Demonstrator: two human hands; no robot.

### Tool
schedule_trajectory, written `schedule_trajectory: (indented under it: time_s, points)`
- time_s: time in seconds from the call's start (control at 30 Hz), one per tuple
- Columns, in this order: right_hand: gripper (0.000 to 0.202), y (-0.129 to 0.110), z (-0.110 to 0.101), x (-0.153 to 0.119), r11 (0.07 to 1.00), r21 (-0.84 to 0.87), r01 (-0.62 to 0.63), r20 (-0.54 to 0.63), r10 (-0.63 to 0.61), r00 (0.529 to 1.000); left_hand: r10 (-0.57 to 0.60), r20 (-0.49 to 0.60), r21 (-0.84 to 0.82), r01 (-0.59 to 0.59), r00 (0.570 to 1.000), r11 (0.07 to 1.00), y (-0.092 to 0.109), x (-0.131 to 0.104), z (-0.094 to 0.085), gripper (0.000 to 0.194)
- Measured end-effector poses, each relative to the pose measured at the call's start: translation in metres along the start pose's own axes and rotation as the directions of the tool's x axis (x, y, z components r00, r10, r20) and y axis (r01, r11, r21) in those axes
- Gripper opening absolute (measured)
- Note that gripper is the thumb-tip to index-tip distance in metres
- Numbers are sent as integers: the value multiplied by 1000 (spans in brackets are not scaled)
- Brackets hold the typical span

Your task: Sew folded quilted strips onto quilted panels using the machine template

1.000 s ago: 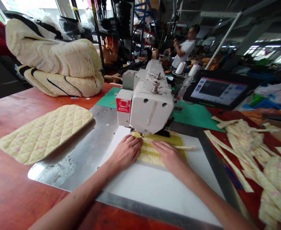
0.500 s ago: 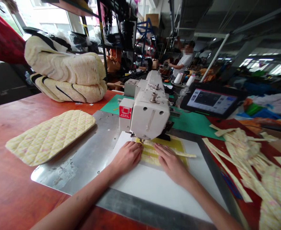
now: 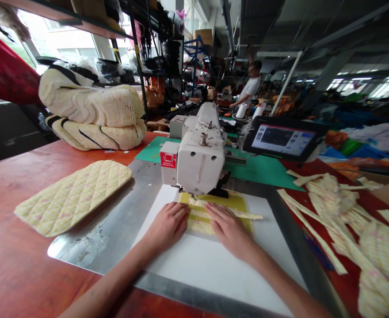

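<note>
My left hand [image 3: 169, 223] lies on the left side of a yellow panel, fingers together and bent a little, tips down beside the needle area. Opposite it, my right hand [image 3: 228, 226] rests flat with fingers stretched over a narrow pale-yellow fabric strip [image 3: 251, 216], whose end sticks out to the right. Beneath the strip is the yellow panel [image 3: 201, 227], partly covered by my hands, set in a white sheet [image 3: 181, 269]. The head of a white sewing machine [image 3: 199, 165] stands right above my fingertips. Neither hand visibly grips anything.
Left lies a quilted yellow pad [image 3: 75, 194]; behind it is a stack of quilted pieces [image 3: 91, 110]. Loose fabric strips [image 3: 337, 207] heap up on the right, below a control screen [image 3: 284, 139]. A metal plate [image 3: 104, 234] surrounds the sheet. A person [image 3: 249, 86] stands farther back.
The view has shifted slightly, so the machine and sheet appear farther left and a little lower. Both hands remain at nearly the same spots on the panel and strip.
</note>
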State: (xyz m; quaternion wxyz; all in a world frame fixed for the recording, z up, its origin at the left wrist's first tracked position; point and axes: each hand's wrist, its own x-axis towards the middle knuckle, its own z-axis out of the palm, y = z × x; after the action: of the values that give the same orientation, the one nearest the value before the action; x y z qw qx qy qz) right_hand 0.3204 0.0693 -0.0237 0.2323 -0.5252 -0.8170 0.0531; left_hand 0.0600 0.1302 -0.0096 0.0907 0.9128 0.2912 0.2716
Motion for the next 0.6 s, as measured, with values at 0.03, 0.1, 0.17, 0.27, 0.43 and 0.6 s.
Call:
schedule_trajectory:
  time_s: [0.03,0.1,0.17,0.27,0.43,0.6]
  points:
    - [56,-1,-1,-2,1000,3,-3,1,3,1000,2,1,-2,-2,1000,1000,2,-1,0,27]
    - [56,-1,-2,-7,1000,6,-11,-3,11,1000,11,0,-4,-11,1000,1000,6,-2,1,28]
    - [55,1,-5,-11,1000,8,-21,-9,21,1000,20,-7,0,-20,1000,1000,11,-1,3,27]
    - [54,3,-10,-14,999,16,-32,-10,32,999,21,-12,18,-20,1000,1000,18,3,6,27]
    - [52,11,-14,-10,999,35,0,-22,0,1000,17,-7,-1,-17,1000,1000,19,6,8,28]
    - [61,36,-30,-12,990,-140,23,-84,-35,996,-37,-79,-9,36,996,999,22,-8,0,25]
